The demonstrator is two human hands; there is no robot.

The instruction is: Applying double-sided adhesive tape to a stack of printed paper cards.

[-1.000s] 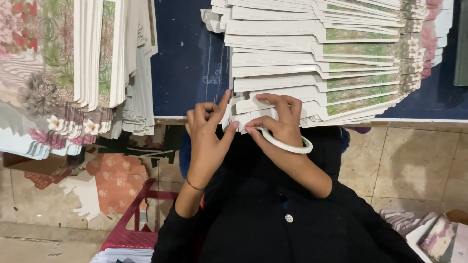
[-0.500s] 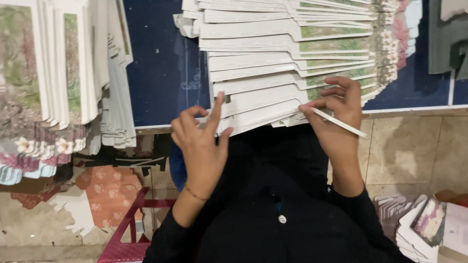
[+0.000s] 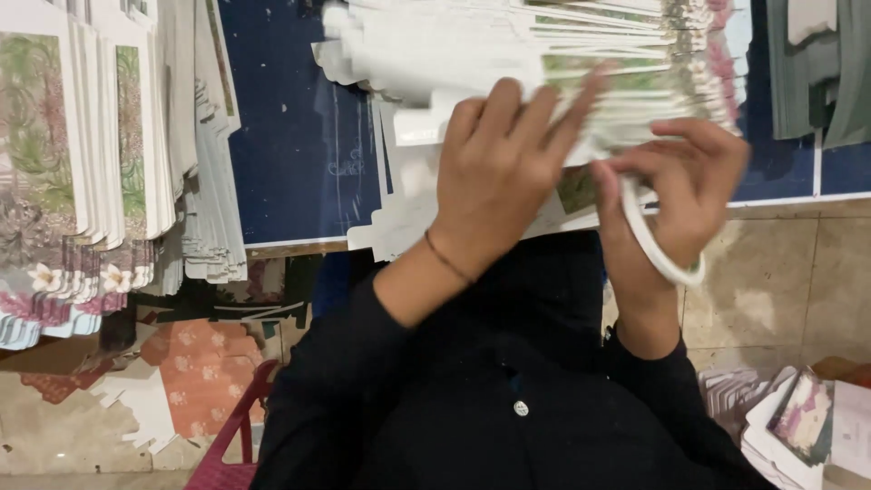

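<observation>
Dark blue tabletop point(image 3: 290, 136) fills the top of the frame. A fanned stack of flat die-cut cardboard blanks point(image 3: 544, 54), white with floral print edges, runs across the upper middle; another big stack of floral blanks point(image 3: 82, 154) sits at upper left. More loose blanks point(image 3: 798, 422) lie at lower right on the tiled floor point(image 3: 780, 281).

Left hand point(image 3: 499, 172) lies flat on the near end of the fanned stack, fingers together and pressing down. Right hand point(image 3: 676, 195) is curled shut around a white tape ring point(image 3: 655, 243) just beside the stack's edge.

Those blanks look light, thin and bendy, probably slippery against each other, so I'd grab one by its near edge.
</observation>
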